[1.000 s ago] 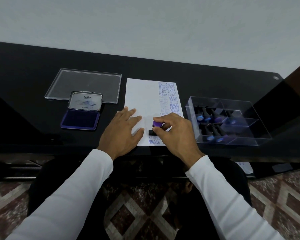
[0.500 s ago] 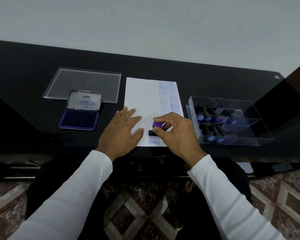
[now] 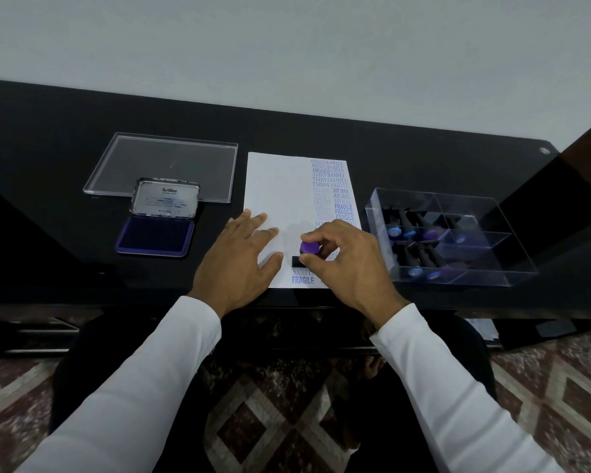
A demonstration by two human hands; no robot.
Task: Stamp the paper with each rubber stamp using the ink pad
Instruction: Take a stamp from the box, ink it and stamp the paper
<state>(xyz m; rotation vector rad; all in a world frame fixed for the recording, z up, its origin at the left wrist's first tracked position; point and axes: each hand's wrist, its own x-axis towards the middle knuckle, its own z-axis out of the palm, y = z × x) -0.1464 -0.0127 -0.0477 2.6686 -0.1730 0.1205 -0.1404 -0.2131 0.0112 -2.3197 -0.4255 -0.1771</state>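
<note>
A: We're over the black table (image 3: pixel 389 145) and the right hand (image 3: pixel 350 264) has the purple-topped rubber stamp (image 3: pixel 309 248) pinched between thumb and curled fingers, base down near the paper's (image 3: pixel 273 186) near edge.

B: And the left hand (image 3: pixel 241 256) lies flat on the sheet, fingers straight and slightly spread, just left of the stamp. Can we tell whether the base touches the paper?

A: Not for sure. We only get a dark sliver of it under the fingers; the rest is hidden by the hand.

B: Printed words run down the paper's right side: SAMPLE, AIR MAIL, FRAGILE. Several overlap and we can't read them. The right hand covers part of that column.

A: Far left, the ink pad (image 3: pixel 156 235) sits with its lid up, blue pad showing, and a clear lid (image 3: pixel 171 162) lies flat behind it.

B: On the right, the clear divided box (image 3: pixel 492 216) holds more stamps (image 3: pixel 420 233), dark handles with blue and purple ends. We can't count them through the glare.
</note>
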